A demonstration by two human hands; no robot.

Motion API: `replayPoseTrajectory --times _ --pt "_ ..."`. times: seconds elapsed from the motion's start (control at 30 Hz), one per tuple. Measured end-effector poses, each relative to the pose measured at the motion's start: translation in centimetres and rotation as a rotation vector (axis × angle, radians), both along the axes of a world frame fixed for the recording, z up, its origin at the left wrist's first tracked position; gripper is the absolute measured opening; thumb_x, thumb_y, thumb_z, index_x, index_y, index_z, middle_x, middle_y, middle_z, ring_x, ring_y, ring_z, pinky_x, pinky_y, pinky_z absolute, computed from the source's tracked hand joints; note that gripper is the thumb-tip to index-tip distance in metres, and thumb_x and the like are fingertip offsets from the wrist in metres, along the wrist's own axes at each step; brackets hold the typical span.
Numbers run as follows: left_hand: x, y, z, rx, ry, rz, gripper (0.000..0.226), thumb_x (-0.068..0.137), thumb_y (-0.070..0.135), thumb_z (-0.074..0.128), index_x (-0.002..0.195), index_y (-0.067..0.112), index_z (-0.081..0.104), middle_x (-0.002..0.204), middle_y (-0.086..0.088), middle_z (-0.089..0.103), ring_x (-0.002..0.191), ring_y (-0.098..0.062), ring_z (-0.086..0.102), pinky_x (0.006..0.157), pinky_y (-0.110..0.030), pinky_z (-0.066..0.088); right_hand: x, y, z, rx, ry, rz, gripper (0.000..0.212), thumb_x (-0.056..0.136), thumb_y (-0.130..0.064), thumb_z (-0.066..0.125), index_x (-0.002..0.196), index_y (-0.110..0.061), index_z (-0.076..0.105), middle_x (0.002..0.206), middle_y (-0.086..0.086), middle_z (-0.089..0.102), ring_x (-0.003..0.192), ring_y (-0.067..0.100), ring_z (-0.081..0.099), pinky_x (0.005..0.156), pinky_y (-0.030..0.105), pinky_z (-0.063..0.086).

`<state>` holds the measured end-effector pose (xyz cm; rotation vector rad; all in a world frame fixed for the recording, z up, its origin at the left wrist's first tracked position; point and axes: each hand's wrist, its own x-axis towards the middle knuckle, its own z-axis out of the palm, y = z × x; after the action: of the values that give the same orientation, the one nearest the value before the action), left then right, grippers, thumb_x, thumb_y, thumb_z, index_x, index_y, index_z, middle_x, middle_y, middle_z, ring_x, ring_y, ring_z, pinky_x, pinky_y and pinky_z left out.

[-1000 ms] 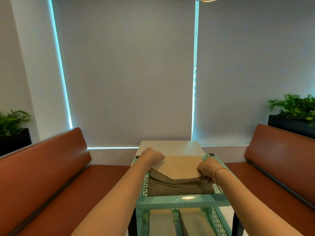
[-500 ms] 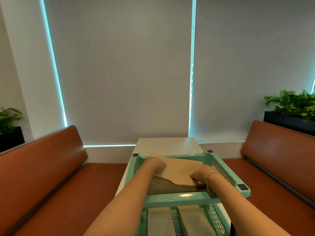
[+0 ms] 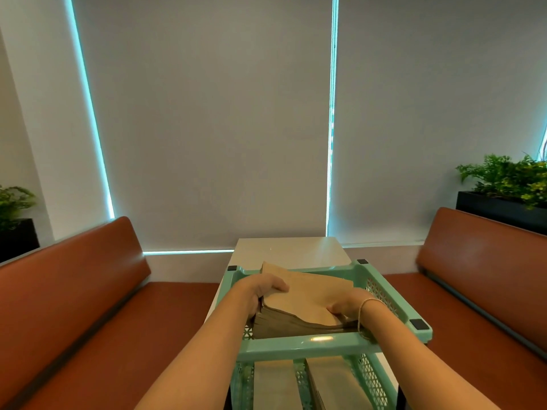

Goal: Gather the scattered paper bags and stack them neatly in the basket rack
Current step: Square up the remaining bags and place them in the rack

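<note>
Flat kraft paper bags, latticed basket rack

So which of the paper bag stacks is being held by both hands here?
The thick stack in the top basket: the left hand and right hand grip its sides. The two stacks in the tier below lie untouched.

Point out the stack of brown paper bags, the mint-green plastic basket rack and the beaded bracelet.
Stack of brown paper bags (image 3: 310,297): head view, flat top face of the uppermost bag.
Mint-green plastic basket rack (image 3: 299,347): head view, near front rim of the top basket.
Beaded bracelet (image 3: 364,306): head view, strand crossing the wrist.
</note>
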<state>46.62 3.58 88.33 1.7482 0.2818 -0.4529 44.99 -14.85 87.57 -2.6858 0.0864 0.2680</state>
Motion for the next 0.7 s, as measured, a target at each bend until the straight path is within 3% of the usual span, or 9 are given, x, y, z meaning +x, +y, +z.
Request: replayPoseTrajectory --times 0.1,0.2,0.27,0.37,0.43,0.5,0.57,0.63,0.7 --pt "0.0 0.2 -0.2 -0.012 -0.018 0.008 0.012 0.081 0.009 0.067 0.082 0.005 0.055 0.077 -0.010 0.061 0.066 -0.022 0.056 0.065 -0.029 0.050 0.6 -0.2 -0.6 0.036 0.026 -0.006 0.024 0.094 -0.020 0.048 0.070 -0.019 0.045 0.073 -0.002 0.046 0.064 0.008 0.042 0.068 0.021 0.040" --pt "-0.2 0.2 0.0 -0.055 -0.057 -0.013 0.014 0.079 0.011 0.070 0.088 0.005 0.061 0.077 -0.008 0.062 0.068 -0.021 0.058 0.068 -0.031 0.050 0.8 -0.9 -0.5 0.298 0.080 -0.104 0.010 0.089 -0.020 0.060 0.087 -0.013 0.054 0.091 0.003 0.054 0.082 0.015 0.051 0.089 0.030 0.045" --pt "-0.1 0.7 0.2 -0.047 -0.148 -0.011 0.024 0.076 0.012 0.074 0.096 0.003 0.065 0.084 -0.008 0.063 0.077 -0.021 0.058 0.080 -0.034 0.047 0.8 -1.5 -0.2 0.514 0.138 -0.163 0.017 0.083 -0.018 0.067 0.087 -0.010 0.053 0.090 0.006 0.055 0.078 0.019 0.053 0.084 0.032 0.047" --pt "-0.6 1.7 0.8 -0.179 -0.297 -0.018 0.019 0.075 0.001 0.072 0.093 0.005 0.066 0.082 -0.011 0.068 0.070 -0.022 0.062 0.069 -0.031 0.054 0.8 -2.5 0.5 0.875 0.110 -0.196 0.029 0.069 0.001 0.074 0.093 -0.007 0.059 0.100 0.016 0.064 0.092 0.033 0.060 0.086 0.045 0.050" --pt "-0.8 2.3 1.0 -0.255 -0.395 -0.037 0.022 0.076 -0.005 0.068 0.092 0.009 0.065 0.083 -0.008 0.069 0.075 -0.023 0.064 0.071 -0.034 0.054 1.0 -3.0 0.6 1.099 0.057 -0.205 0.037 0.066 0.013 0.069 0.099 -0.003 0.062 0.098 0.018 0.066 0.095 0.037 0.060 0.086 0.050 0.050" --pt "-0.8 2.6 1.0 -0.264 -0.484 -0.083 0.030 0.074 -0.007 0.069 0.097 0.011 0.064 0.089 -0.007 0.070 0.085 -0.023 0.065 0.083 -0.039 0.053 0.8 -3.1 0.9 1.158 -0.046 -0.188 0.033 0.069 0.022 0.057 0.091 -0.002 0.060 0.086 0.015 0.064 0.085 0.032 0.059 0.072 0.041 0.051" --pt "-0.9 2.7 0.8 -0.212 -0.533 -0.103 0.055 0.063 -0.002 0.081 0.112 0.009 0.059 0.103 -0.009 0.069 0.099 -0.025 0.064 0.091 -0.039 0.052 0.6 -2.9 1.1 1.143 -0.161 -0.186 0.035 0.066 0.028 0.048 0.082 -0.002 0.058 0.079 0.013 0.062 0.081 0.031 0.056 0.063 0.034 0.047" --pt "-0.9 2.6 0.4 -0.146 -0.496 -0.120 0.084 0.049 0.003 0.086 0.124 0.007 0.051 0.114 -0.012 0.065 0.108 -0.026 0.061 0.088 -0.038 0.055 0.7 -2.7 0.7 1.120 -0.249 -0.216 0.036 0.062 0.031 0.044 0.073 -0.001 0.058 0.074 0.012 0.060 0.078 0.031 0.054 0.065 0.035 0.049" --pt "-1.0 2.6 -0.2 -0.083 -0.465 -0.136 0.086 0.051 -0.005 0.084 0.127 0.008 0.046 0.117 -0.012 0.062 0.108 -0.025 0.060 0.084 -0.037 0.056 0.7 -2.7 -0.1 1.068 -0.289 -0.255 0.035 0.063 0.028 0.045 0.068 -0.004 0.058 0.074 0.012 0.059 0.078 0.030 0.053 0.073 0.040 0.048"
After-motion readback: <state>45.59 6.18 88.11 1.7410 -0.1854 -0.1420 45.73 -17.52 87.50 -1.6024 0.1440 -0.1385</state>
